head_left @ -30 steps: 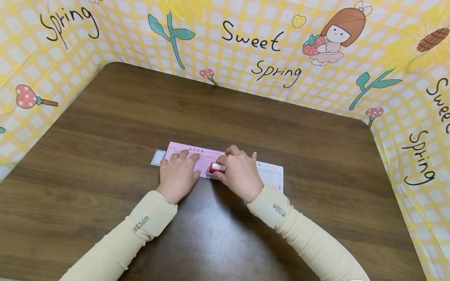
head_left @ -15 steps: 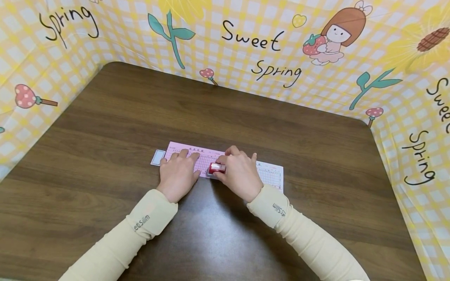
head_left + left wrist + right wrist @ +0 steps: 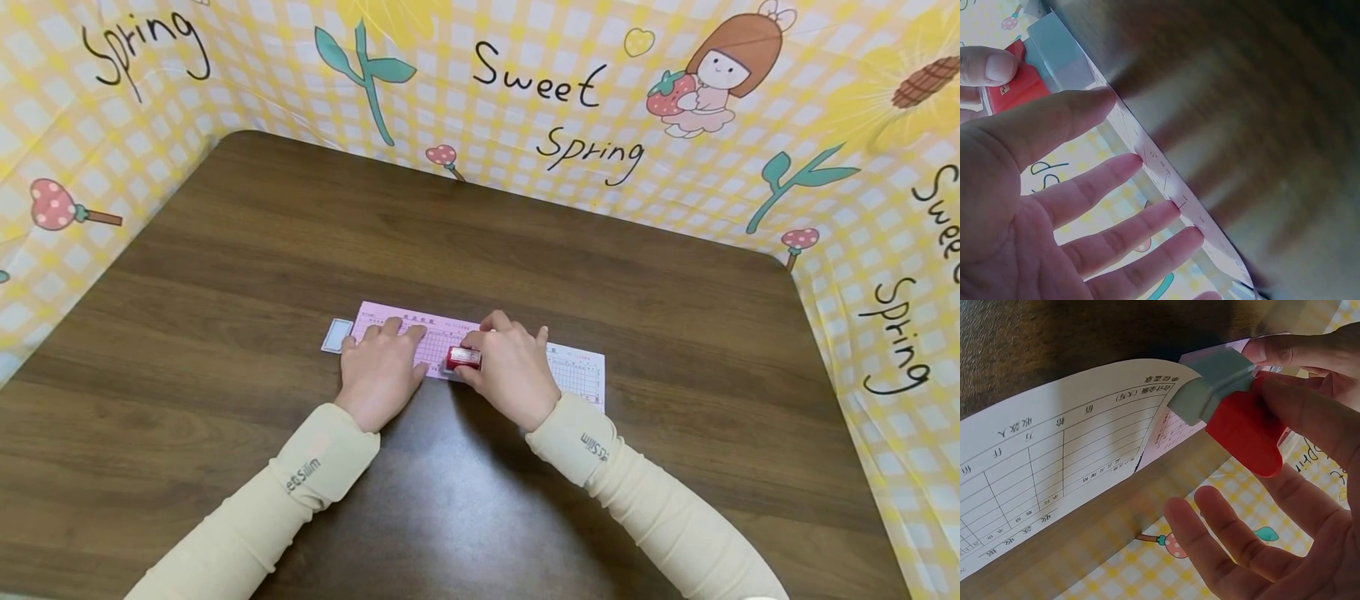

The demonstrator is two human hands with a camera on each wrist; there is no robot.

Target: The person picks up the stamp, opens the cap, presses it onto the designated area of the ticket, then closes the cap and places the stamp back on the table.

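Note:
A pink printed form lies on the table, and my left hand rests on it with fingers spread and fairly straight. My right hand pinches a red and grey stamp between thumb and forefinger, near the front edge of the pink form. In the right wrist view, the grey base of the stamp stands on the paper, and the other right fingers are clear of it. A white printed form extends to the right, partly under my right hand; its left edge curls up beside the stamp.
Left of the pink form lies a small pale card or pad with a blue border. The dark wooden table is bounded at the back and sides by a yellow checked cloth.
The top of the stamp has tipped very slightly in my right hand. Both hands and the forms stay where they were.

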